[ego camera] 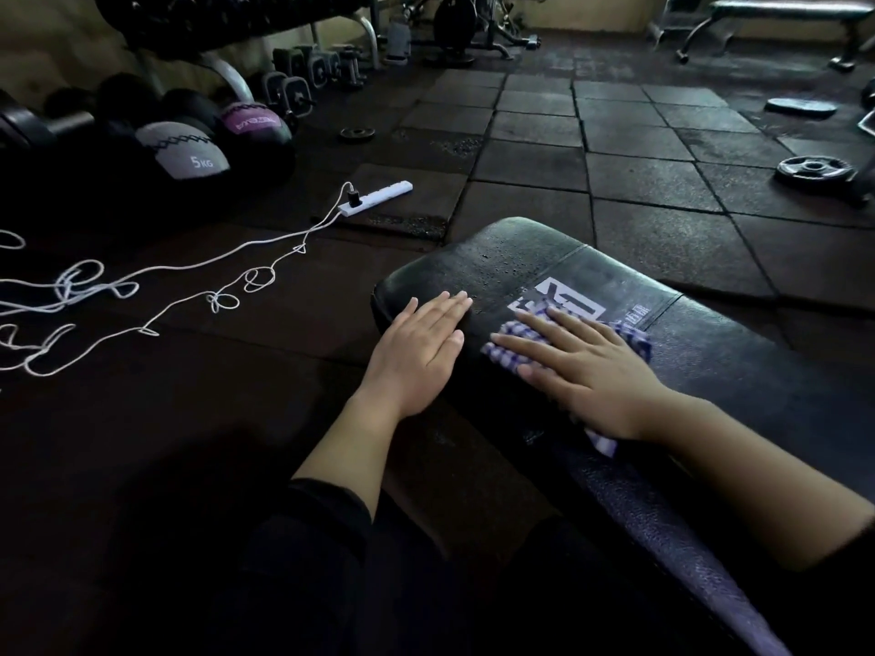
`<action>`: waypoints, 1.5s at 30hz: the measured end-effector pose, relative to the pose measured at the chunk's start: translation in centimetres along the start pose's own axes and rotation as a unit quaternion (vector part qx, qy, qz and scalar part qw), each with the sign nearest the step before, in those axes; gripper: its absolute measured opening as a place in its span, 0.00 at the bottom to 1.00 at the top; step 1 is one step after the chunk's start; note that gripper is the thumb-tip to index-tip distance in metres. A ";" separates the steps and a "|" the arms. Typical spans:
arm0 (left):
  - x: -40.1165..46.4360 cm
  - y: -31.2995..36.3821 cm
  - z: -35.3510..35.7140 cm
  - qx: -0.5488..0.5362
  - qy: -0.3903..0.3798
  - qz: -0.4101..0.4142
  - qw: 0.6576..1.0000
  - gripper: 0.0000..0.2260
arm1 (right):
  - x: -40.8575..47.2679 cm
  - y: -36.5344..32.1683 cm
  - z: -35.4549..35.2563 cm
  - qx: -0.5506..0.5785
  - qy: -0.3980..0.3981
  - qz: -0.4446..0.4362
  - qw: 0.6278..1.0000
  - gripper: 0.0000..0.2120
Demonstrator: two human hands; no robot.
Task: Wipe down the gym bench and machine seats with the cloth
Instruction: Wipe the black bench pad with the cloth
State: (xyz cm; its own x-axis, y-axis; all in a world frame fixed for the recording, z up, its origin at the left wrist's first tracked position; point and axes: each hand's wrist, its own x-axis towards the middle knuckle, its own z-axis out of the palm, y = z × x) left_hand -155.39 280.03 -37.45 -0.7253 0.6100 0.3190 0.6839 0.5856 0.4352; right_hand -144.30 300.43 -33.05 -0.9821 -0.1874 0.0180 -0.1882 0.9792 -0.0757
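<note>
A black padded gym bench [516,258] with a white logo runs from the middle of the view to the lower right. Small droplets speckle its far end. A blue-and-white checked cloth [637,340] lies flat on the pad over part of the logo. My right hand [582,366] presses down on the cloth with straight, spread fingers. My left hand [421,343] rests flat on the bench's left edge, fingers straight, holding nothing.
A white power strip [376,197] with long tangled white cords [142,295] lies on the floor to the left. Medicine balls [182,151] and dumbbells line the far left. Weight plates [814,170] lie at the right. Another bench [786,11] stands at the back right.
</note>
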 end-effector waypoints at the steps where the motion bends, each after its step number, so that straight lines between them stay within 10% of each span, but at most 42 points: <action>1: -0.1 0.0 -0.1 0.010 0.000 0.000 1.000 0.25 | -0.6 0.5 -0.2 0.008 -0.002 -0.001 1.000 0.23; 14: -0.1 -2.9 -0.6 -0.056 0.036 -0.080 0.995 0.20 | 4.1 -0.8 0.3 0.006 -0.022 0.081 0.996 0.20; 23: 0.3 -4.0 -0.7 -0.100 0.031 -0.088 0.991 0.20 | 0.4 -6.2 1.6 -0.092 -0.005 -0.122 0.988 0.22; 34: 0.2 -4.3 -0.8 -0.091 0.031 -0.083 0.992 0.17 | 4.9 -4.3 0.0 -0.013 -0.036 0.030 0.999 0.29; 41: 0.2 -4.4 -1.0 -0.103 0.032 -0.080 0.991 0.17 | -0.1 -3.6 1.1 -0.057 -0.028 -0.152 0.986 0.22; 45: 0.0 -4.0 -1.2 -0.112 0.028 -0.092 0.989 0.16 | 0.5 0.5 -0.4 -0.007 -0.048 -0.077 0.996 0.23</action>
State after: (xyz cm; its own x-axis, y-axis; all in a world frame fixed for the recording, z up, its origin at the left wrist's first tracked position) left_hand -158.28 277.06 -38.20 -0.8437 0.4695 0.2601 0.5094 0.5478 0.6637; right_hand -144.87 300.88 -32.68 -0.9374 -0.3419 -0.0665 -0.3378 0.9389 -0.0658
